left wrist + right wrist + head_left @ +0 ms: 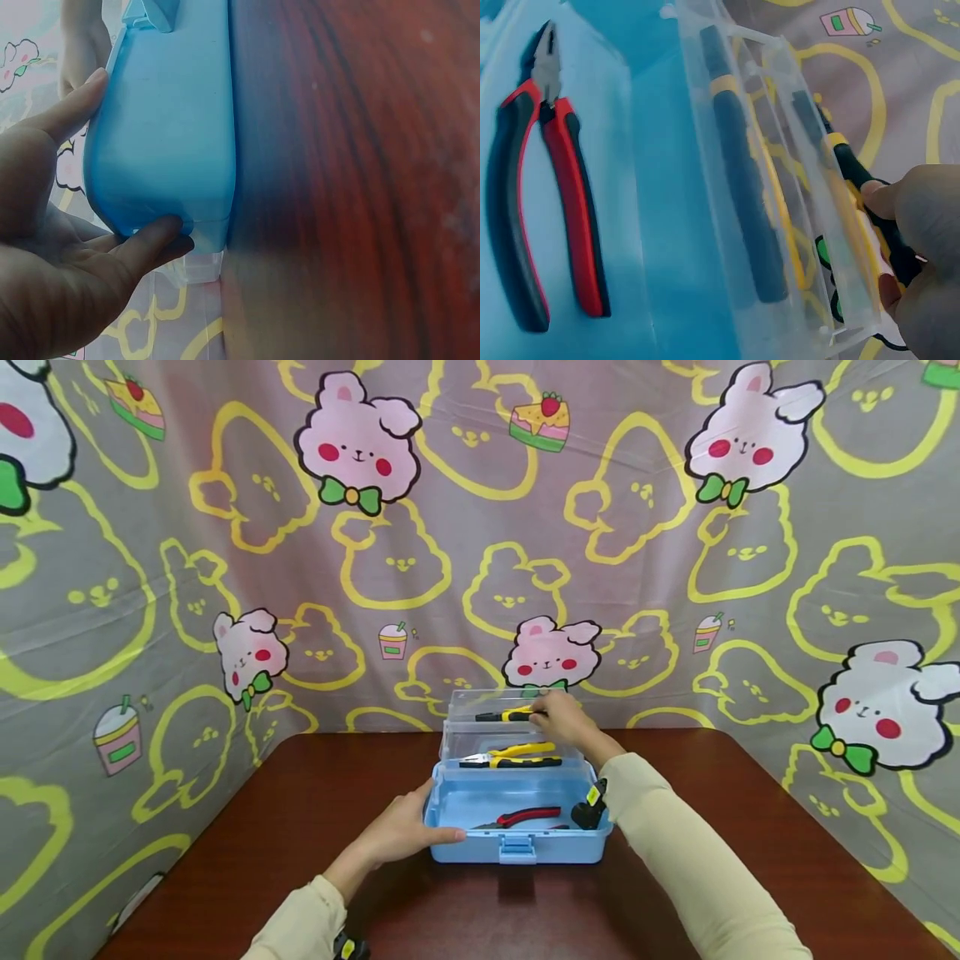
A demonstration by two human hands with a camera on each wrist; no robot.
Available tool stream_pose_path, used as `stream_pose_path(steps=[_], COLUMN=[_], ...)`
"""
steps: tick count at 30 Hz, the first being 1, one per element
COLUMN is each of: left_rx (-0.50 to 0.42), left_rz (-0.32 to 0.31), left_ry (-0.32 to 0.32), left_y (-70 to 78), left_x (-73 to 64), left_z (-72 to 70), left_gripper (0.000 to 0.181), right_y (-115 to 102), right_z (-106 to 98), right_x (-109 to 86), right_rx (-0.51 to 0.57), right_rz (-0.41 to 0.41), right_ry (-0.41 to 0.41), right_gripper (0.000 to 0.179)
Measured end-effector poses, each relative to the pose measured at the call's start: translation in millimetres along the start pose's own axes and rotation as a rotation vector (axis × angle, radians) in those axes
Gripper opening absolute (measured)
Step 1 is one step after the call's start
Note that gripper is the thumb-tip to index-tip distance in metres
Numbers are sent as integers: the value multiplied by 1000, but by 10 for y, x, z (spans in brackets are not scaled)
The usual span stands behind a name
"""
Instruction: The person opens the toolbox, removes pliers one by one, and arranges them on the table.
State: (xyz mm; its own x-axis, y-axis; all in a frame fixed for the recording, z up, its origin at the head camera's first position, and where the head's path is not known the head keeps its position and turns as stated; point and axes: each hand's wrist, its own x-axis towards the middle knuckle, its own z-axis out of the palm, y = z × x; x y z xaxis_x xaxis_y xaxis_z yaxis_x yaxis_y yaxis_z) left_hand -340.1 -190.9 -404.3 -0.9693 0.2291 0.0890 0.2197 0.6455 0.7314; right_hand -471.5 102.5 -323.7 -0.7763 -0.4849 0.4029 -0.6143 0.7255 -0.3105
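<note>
A light blue toolbox stands with its clear stepped trays raised at the back. My left hand holds the box's left front corner, thumb along the front rim, fingers on the side wall. Over the top tray, my right hand grips black-and-yellow pliers by the handles; in the right wrist view these pliers overlap the tray's outer wall. Another pair of yellow-and-black pliers lies in the lower tray. Red-and-black pliers rest on the box floor.
The box sits on a dark reddish-brown table. A patterned curtain hangs close behind the table and along both sides. At the box's front is a blue latch. The right wrist camera overlaps the box's right end.
</note>
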Motion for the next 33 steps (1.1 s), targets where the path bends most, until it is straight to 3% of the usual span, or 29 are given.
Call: stream_pose_path(steps=[4,10,19,26,33], left_rx=[2,-3,-31,-35,-45], left_rz=[4,6,11,15,12], left_ry=[0,-5,-20,-23,-30], left_y=[6,18,51,30,8], left_x=[8,3,-27,-28,3], left_z=[1,-17,-40,-58,-69], left_gripper=[116,117,116,116,116], right_y=[32,91,302,461,627], right_z=[-4,-63,-231,-325,-459], right_x=[-90,-226,-438,-623,-798], right_rx=[-38,-3,39,52,19], right_rz=[-33,1,37,130,119], right_ry=[78,137,241,243,293], right_gripper=[14,23,22,25,23])
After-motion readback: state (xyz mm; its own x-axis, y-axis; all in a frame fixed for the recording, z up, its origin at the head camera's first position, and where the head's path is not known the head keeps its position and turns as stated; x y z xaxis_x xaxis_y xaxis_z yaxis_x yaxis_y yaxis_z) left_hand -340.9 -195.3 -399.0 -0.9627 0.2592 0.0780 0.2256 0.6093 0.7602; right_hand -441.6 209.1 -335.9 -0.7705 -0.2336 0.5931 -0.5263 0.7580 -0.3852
